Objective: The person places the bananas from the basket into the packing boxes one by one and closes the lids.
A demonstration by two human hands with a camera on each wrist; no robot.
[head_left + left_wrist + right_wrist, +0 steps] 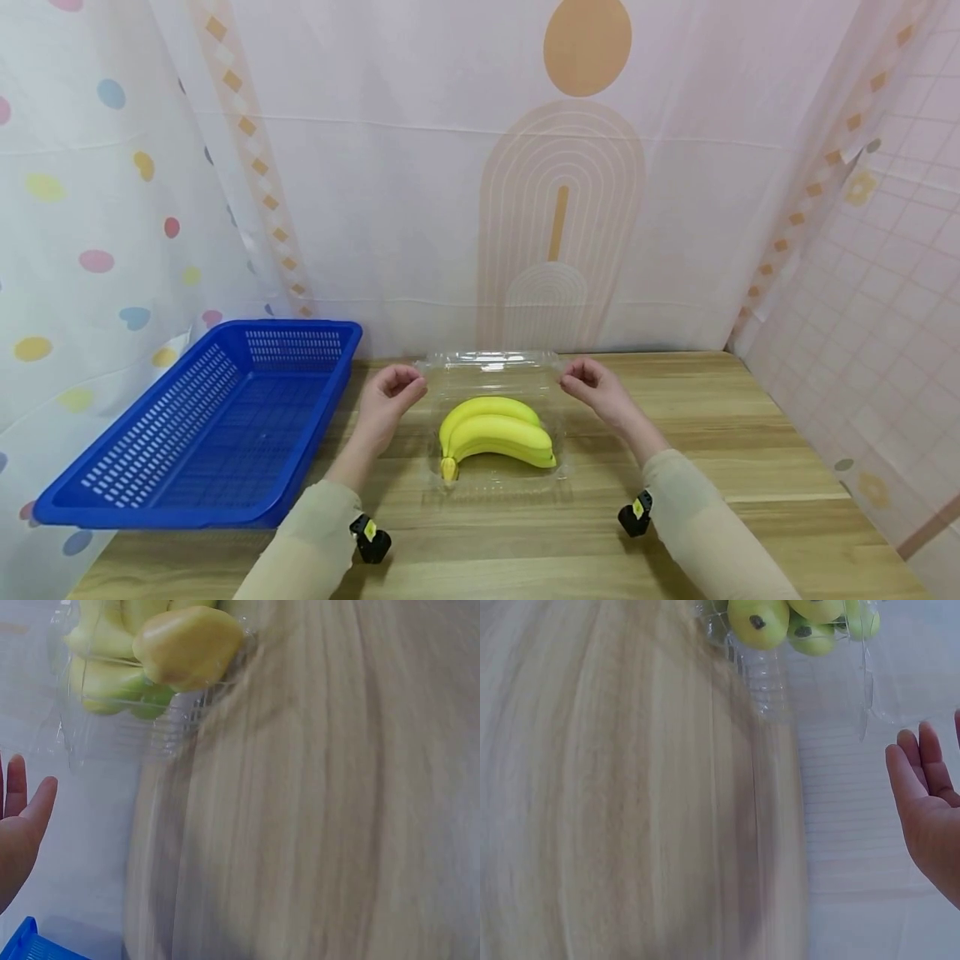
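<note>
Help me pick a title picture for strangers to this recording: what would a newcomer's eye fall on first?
Probably the bright yellow bananas, lying in a clear plastic container near the middle of the head view. Next comes the big blue basket on the left of that view. The person's left hand and right hand also stand out, one at each side of the container's far end.
</note>
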